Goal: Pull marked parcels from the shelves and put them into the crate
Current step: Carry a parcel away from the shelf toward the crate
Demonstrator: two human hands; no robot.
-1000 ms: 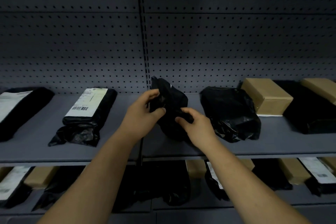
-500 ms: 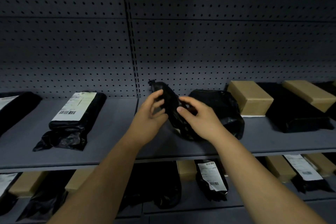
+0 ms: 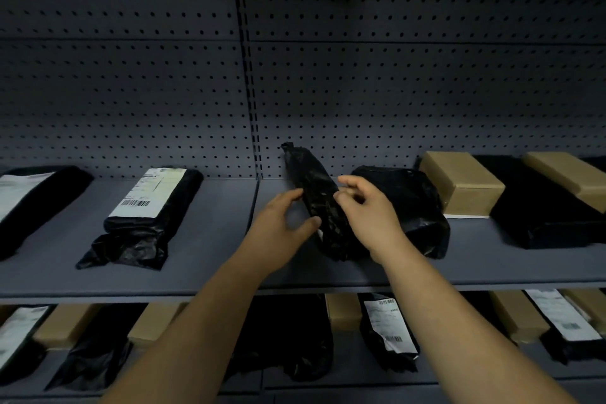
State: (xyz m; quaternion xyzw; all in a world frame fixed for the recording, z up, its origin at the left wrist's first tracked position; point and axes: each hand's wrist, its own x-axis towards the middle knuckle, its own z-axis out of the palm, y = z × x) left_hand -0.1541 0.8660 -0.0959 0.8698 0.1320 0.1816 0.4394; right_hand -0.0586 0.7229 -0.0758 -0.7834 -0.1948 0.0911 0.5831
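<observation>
A narrow black plastic-wrapped parcel (image 3: 319, 193) stands on its edge on the middle shelf (image 3: 213, 239), tilted back toward the pegboard. A sliver of white shows at its lower left side. My left hand (image 3: 282, 226) touches its left face with thumb and fingertips. My right hand (image 3: 367, 207) curls its fingers on the parcel's right edge. No crate is in view.
A labelled black parcel (image 3: 154, 197) lies to the left, and another at the far left (image 3: 29, 193). A crumpled black bag (image 3: 416, 203) and cardboard boxes (image 3: 465, 187) sit to the right. The lower shelf holds more boxes and labelled parcels (image 3: 387, 331).
The parcel has been turned from a bulging front-on position to stand thin on its edge. Both hands shifted with it, and the view moved slightly.
</observation>
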